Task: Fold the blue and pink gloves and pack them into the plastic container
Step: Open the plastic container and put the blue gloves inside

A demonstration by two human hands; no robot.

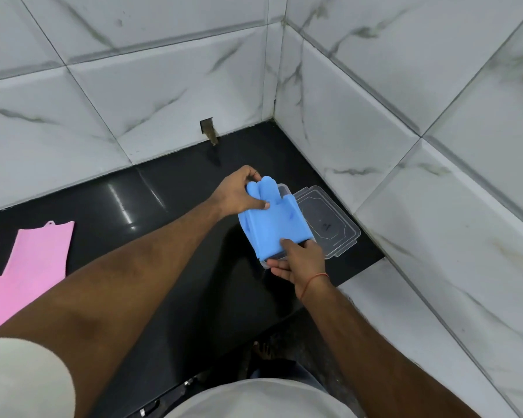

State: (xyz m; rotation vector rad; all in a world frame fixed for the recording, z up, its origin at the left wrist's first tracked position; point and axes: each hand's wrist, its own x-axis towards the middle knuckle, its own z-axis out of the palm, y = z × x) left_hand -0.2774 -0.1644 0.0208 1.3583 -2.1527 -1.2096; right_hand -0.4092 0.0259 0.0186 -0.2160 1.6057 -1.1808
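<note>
Home kitchen corner: marble-look tiles (pixel 169 95), black counter (pixel 169 188).

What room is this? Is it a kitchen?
Probably a kitchen or a bathroom corner; I cannot tell which. A glossy black stone counter meets white marble-look wall tiles, and a clear plastic container sits on it.

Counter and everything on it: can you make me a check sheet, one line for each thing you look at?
Surface: glossy black counter, set in a tiled corner.
Job's things: blue glove folded, held over the clear plastic container, not yet tucked inside; pink glove lies flat and unfolded at the left; clear lid lies off, beside the container.
Clutter: nothing seen.
Grippers: left hand pinches the blue glove's finger end; right hand steadies the container, one finger pressing on the glove.
Cables: nothing seen.
Surroundings: white marble-look wall tiles; a small hole in the tile at counter level.
</note>
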